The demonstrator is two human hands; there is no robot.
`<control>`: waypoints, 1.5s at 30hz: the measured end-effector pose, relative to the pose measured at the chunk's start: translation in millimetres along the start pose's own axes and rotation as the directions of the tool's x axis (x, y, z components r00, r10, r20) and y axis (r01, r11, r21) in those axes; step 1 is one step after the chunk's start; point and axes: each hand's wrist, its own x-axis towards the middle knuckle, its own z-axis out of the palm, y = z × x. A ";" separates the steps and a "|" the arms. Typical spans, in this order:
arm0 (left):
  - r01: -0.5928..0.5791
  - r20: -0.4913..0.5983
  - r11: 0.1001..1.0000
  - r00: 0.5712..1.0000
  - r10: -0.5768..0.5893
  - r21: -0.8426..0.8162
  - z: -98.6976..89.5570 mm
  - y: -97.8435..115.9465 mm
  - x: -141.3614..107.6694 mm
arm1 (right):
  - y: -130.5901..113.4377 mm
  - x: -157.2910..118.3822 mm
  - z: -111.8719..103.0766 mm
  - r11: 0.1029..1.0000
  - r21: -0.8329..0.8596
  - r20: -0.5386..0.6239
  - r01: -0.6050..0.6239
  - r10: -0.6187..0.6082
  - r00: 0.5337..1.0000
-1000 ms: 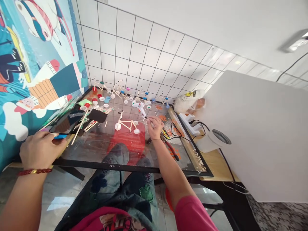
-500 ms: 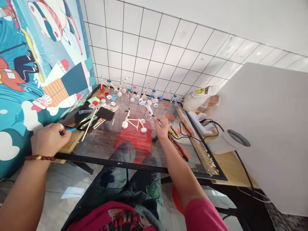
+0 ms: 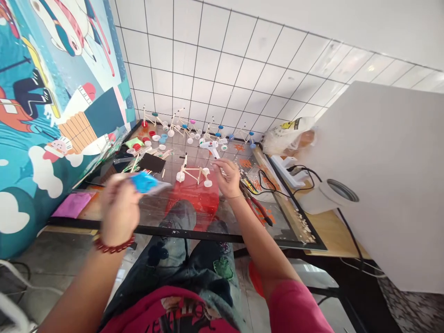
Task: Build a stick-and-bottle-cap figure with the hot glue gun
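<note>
My left hand (image 3: 121, 203), blurred by motion and wearing a red bead bracelet, is closed on a small plastic packet (image 3: 144, 182) with bright blue contents. It is above the front left of the glass table. My right hand (image 3: 228, 178) has its fingers curled at the lower handle end of a white glue gun (image 3: 210, 147); the exact grip is partly hidden. Between my hands, a small frame of wooden sticks (image 3: 194, 174) with white bottle-cap wheels rests on the glass.
Several similar stick frames with coloured caps (image 3: 220, 134) line the back. Loose caps, sticks and a black card (image 3: 151, 163) lie left. A pink packet (image 3: 72, 205) is at the left front. Red-handled pliers (image 3: 260, 208) and a black cord lie right, near a power strip (image 3: 287, 170).
My left hand has swung right and over the table, bringing the blue packet into fuller view. The pink packet has come into sight. My right hand has shifted slightly left, to the glue gun's handle.
</note>
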 end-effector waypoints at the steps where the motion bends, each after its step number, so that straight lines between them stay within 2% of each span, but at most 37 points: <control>1: 0.158 0.081 0.985 0.985 -0.152 -0.072 23.4 -9.0 -11.6 | -15.7 -2.7 0.6 0.993 0.105 0.078 -0.057 0.049 0.996; 2: 0.306 0.174 0.948 0.942 -0.288 -0.087 42.9 -17.8 -22.3 | -31.6 -8.1 0.4 0.964 0.210 0.149 -0.162 0.132 0.980; 3: 0.402 0.202 0.912 0.903 -0.380 -0.078 57.4 -26.2 -32.0 | -47.2 -16.7 -0.5 0.913 0.297 0.199 -0.280 0.227 0.953; 4: 0.450 0.214 0.891 0.879 -0.427 -0.070 66.7 -34.2 -40.5 | -61.6 -28.0 -2.1 0.854 0.361 0.230 -0.374 0.307 0.924; 5: 0.467 0.227 0.882 0.867 -0.444 -0.058 71.2 -41.8 -48.1 | -74.3 -41.8 -4.4 0.807 0.397 0.264 -0.437 0.356 0.897; 7: 0.430 0.245 0.903 0.877 -0.414 -0.012 69.7 -55.6 -60.6 | -92.9 -73.2 -9.3 0.772 0.418 0.308 -0.480 0.377 0.874; 8: 0.391 0.261 0.920 0.886 -0.385 0.030 66.0 -61.2 -65.9 | -98.5 -88.9 -11.4 0.777 0.404 0.303 -0.482 0.384 0.872; 11: 0.227 0.305 0.953 0.910 -0.281 0.201 54.3 -69.4 -79.4 | -101.4 -125.9 -15.4 0.819 0.352 0.179 -0.454 0.417 0.891; 13: 0.086 0.369 0.944 0.906 -0.207 0.319 48.5 -67.3 -86.1 | -95.8 -138.7 -17.9 0.791 0.381 0.096 -0.478 0.480 0.872; 14: 0.007 0.421 0.931 0.891 -0.171 0.364 45.9 -64.9 -88.8 | -92.3 -141.9 -19.8 0.760 0.412 0.080 -0.502 0.519 0.851; 16: -0.138 0.511 0.906 0.854 -0.095 0.400 40.7 -59.7 -92.6 | -86.5 -143.6 -25.0 0.700 0.459 0.105 -0.548 0.570 0.815; 19: -0.357 0.508 0.866 0.849 0.145 0.350 33.8 -56.4 -94.6 | -83.5 -141.7 -32.0 0.686 0.439 0.158 -0.580 0.577 0.802; 20: -0.468 0.520 0.821 0.814 0.256 0.328 32.6 -56.9 -94.3 | -83.8 -141.2 -32.9 0.689 0.427 0.170 -0.586 0.576 0.800; 21: -0.587 0.565 0.753 0.744 0.356 0.299 32.2 -58.1 -93.7 | -84.4 -140.8 -32.8 0.688 0.417 0.181 -0.594 0.578 0.796; 22: -0.692 0.637 0.672 0.648 0.418 0.263 32.6 -59.7 -93.0 | -85.0 -140.7 -32.2 0.681 0.414 0.191 -0.604 0.584 0.789; 23: -0.767 0.713 0.600 0.550 0.434 0.226 33.6 -61.5 -92.3 | -85.5 -140.6 -31.4 0.674 0.415 0.193 -0.611 0.591 0.783; 24: -0.811 0.773 0.549 0.477 0.419 0.203 35.1 -63.5 -91.7 | -85.9 -140.5 -30.8 0.676 0.412 0.189 -0.611 0.593 0.783; 25: -0.830 0.809 0.519 0.440 0.389 0.202 36.7 -65.6 -91.3 | -86.1 -140.2 -30.8 0.691 0.402 0.183 -0.601 0.583 0.792; 26: -0.836 0.829 0.503 0.432 0.357 0.219 38.2 -67.5 -91.2 | -86.2 -139.7 -31.6 0.719 0.385 0.181 -0.579 0.557 0.811; 29: -0.834 0.831 0.480 0.456 0.319 0.273 40.1 -72.1 -92.2 | -86.5 -136.7 -38.1 0.824 0.328 0.224 -0.462 0.407 0.886; 32: -0.841 0.822 0.466 0.457 0.340 0.275 38.7 -74.0 -94.2 | -87.1 -134.4 -43.7 0.875 0.311 0.253 -0.371 0.300 0.920; 38: -0.820 0.852 0.514 0.440 0.284 0.252 36.9 -72.9 -95.7 | -93.3 -137.0 -35.8 0.887 0.266 0.125 -0.378 0.357 0.926; 42: -0.774 0.820 0.590 0.480 0.311 0.230 36.4 -71.2 -94.2 | -98.8 -137.4 -31.1 0.877 0.239 0.057 -0.417 0.415 0.908; 45: -0.702 0.813 0.677 0.516 0.269 0.222 34.9 -68.9 -91.7 | -99.5 -136.3 -30.8 0.868 0.259 0.102 -0.424 0.412 0.905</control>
